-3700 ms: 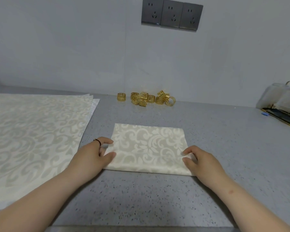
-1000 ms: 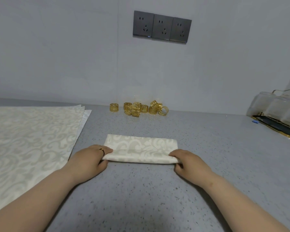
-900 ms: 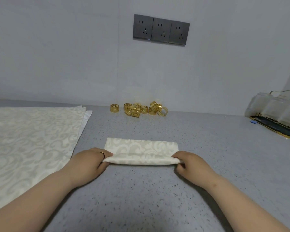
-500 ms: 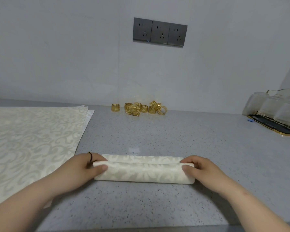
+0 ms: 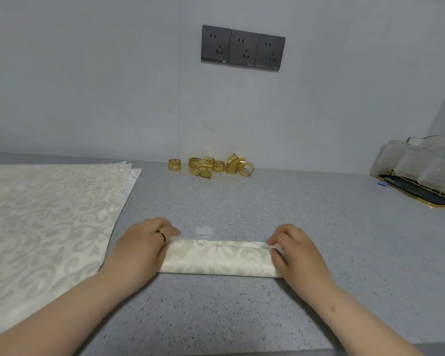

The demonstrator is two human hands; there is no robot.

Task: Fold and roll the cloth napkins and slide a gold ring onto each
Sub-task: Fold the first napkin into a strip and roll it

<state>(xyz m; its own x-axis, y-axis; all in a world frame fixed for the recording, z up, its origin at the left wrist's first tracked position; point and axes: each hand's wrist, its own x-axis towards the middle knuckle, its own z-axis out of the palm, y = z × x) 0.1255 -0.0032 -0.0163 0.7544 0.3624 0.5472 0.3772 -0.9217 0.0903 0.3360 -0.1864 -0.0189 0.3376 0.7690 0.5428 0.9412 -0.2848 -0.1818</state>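
Both ends of rolled cream damask napkin (image 5: pixel 217 258) gripped by left hand (image 5: pixel 141 250) and right hand (image 5: pixel 297 255), grey speckled counter (image 5: pixel 242 201) beneath, gold filigree rings (image 5: pixel 211 167) heaped at wall beyond, flat napkin stack (image 5: pixel 44 222) leftward.

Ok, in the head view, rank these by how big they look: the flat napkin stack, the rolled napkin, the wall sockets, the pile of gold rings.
1. flat napkin stack
2. rolled napkin and wall sockets: about alike, and the napkin lies nearer, so unranked
3. pile of gold rings
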